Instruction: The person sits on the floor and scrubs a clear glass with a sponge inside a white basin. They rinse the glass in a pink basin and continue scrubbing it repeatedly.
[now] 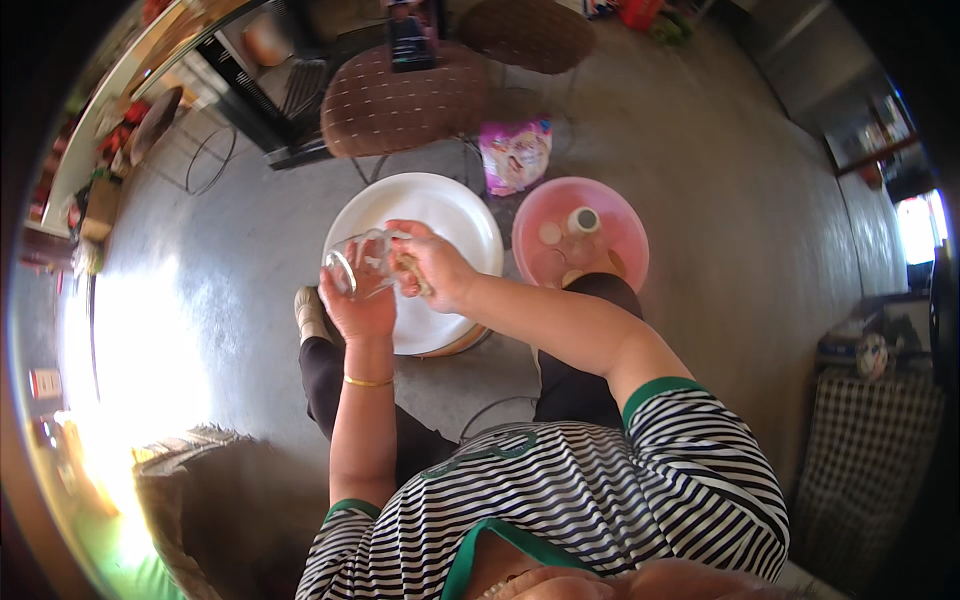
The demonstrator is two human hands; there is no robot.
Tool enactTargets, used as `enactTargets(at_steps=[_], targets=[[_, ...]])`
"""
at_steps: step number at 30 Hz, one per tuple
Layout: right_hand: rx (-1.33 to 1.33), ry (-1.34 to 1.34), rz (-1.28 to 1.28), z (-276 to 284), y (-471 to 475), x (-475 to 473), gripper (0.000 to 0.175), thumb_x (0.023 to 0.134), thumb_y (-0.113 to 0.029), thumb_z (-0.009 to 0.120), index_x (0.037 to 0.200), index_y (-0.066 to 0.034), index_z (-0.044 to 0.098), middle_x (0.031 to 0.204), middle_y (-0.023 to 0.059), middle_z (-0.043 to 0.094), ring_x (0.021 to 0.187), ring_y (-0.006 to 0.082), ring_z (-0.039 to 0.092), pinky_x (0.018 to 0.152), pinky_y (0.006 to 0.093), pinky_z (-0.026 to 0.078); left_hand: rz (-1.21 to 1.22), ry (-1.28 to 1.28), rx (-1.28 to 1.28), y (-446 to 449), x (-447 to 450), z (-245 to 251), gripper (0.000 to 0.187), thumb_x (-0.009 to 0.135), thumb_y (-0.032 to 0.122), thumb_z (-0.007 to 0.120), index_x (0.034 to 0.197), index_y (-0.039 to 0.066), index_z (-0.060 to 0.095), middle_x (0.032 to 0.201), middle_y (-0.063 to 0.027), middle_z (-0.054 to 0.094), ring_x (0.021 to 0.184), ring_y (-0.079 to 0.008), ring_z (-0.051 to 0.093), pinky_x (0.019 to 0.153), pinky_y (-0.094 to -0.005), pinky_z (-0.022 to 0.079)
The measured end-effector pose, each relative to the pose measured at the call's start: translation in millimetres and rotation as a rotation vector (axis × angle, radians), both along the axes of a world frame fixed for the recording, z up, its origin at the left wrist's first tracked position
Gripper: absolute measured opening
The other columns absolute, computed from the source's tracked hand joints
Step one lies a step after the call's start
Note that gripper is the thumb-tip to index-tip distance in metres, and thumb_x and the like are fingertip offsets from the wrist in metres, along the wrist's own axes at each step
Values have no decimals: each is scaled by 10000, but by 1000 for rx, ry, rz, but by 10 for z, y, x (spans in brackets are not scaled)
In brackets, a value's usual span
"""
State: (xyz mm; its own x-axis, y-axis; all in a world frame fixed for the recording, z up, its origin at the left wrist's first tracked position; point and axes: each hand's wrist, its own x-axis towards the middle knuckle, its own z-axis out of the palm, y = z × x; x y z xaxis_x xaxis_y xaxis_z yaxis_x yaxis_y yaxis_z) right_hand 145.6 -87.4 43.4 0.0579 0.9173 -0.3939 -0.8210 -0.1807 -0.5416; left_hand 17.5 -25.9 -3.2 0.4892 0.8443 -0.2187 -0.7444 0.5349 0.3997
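Over a white round basin (pixel 442 322), my left hand (pixel 360 300) holds a clear glass or jar (pixel 367 262) lying on its side, its thick round base towards the left. My right hand (pixel 435 270) is at the other end of the glass, with a tan crumpled cloth or scrubber (pixel 412 274) gripped in its fingers. White suds cling to the glass. Right of the white basin stands a pink basin (pixel 637 225) with a white bottle or cup (pixel 583 220) and several clear items in it, too unclear to name.
Beyond the basins lie a purple and white plastic packet (pixel 517 157) and a stool with a brown patterned cover (pixel 405 105), which bears a phone-like device (pixel 410 45). Another brown stool (pixel 525 34) stands behind. An armchair (pixel 217 510) is at the lower left.
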Motion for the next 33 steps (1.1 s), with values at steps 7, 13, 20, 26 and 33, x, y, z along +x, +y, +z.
enactTargets(at_steps=[7,13,20,26,33], targets=[[80,418,103,186,-93,2,268,902,-135,452,1157,-180,523,748,48,528,485,93,356,428,219,311,-156,76,85,-187,98,-63,323,909,313,478,1096,66,572,1051,-66,606,983,-217,578,893,-359,476],[-52,369,1,216,37,100,217,907,-184,458,1107,-200,541,701,43,494,485,93,337,422,221,299,-152,284,94,-80,6,75,377,930,255,386,1211,27,493,1186,-129,542,1106,-257,509,995,-395,382],[-11,400,119,91,206,-100,148,899,-190,428,1017,-193,518,650,25,497,481,102,360,423,245,296,104,534,-70,35,-9,546,519,964,341,332,1368,14,346,1396,-144,396,1288,-321,367,1081,-464,273],[105,304,243,150,246,-52,146,915,-212,401,979,-138,509,642,47,503,465,112,347,423,235,284,68,609,21,292,-195,458,509,936,381,394,1325,54,415,1324,-143,466,1215,-305,444,1010,-440,367],[77,407,143,230,266,39,156,908,-196,403,972,-130,530,639,55,493,464,107,335,424,239,273,-63,458,235,350,-220,368,419,929,267,402,1237,-10,464,1218,-167,531,1123,-290,516,951,-423,424]])
